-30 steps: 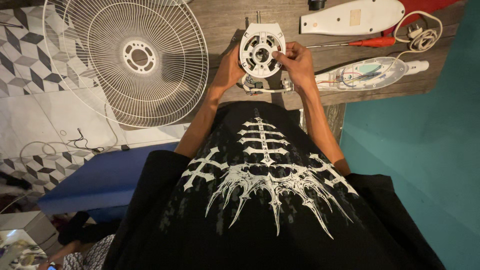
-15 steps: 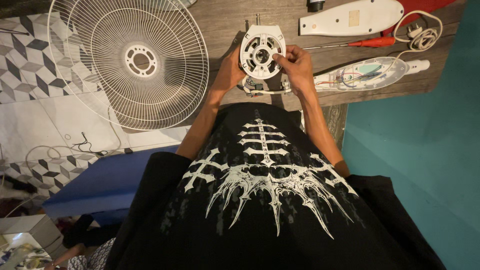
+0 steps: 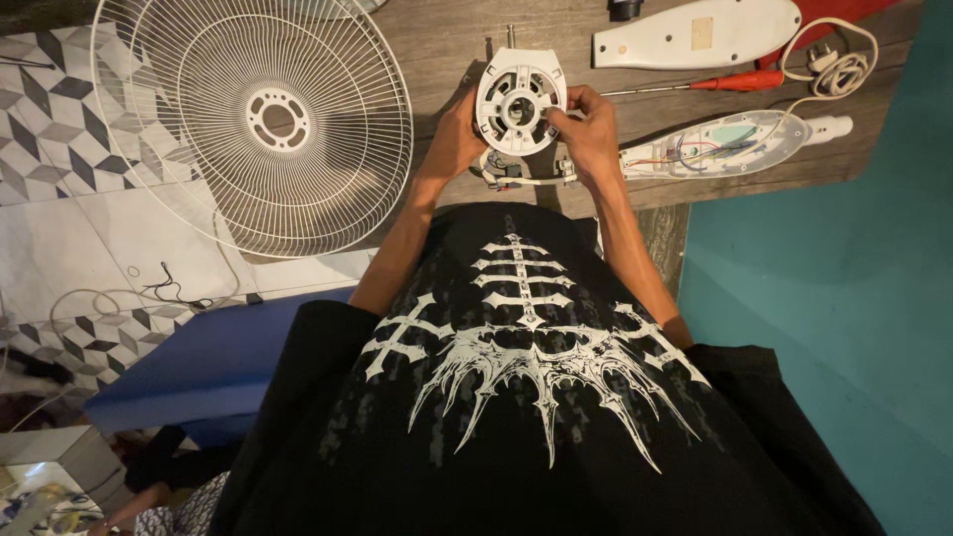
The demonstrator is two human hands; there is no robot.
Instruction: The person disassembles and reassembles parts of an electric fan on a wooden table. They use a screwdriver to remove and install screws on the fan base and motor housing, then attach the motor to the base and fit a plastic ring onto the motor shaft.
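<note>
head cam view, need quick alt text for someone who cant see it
Both hands hold a round white fan motor housing over a wooden table, left hand at its side, right hand with fingers on its face. A white fan grille lies left; a red screwdriver lies right.

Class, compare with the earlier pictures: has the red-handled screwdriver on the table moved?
No. The red-handled screwdriver lies in the same spot below the white cover.

Bare tabletop (image 3: 437,40) lies between the fan grille (image 3: 253,119) leftward and the red screwdriver (image 3: 740,81) rightward.
</note>
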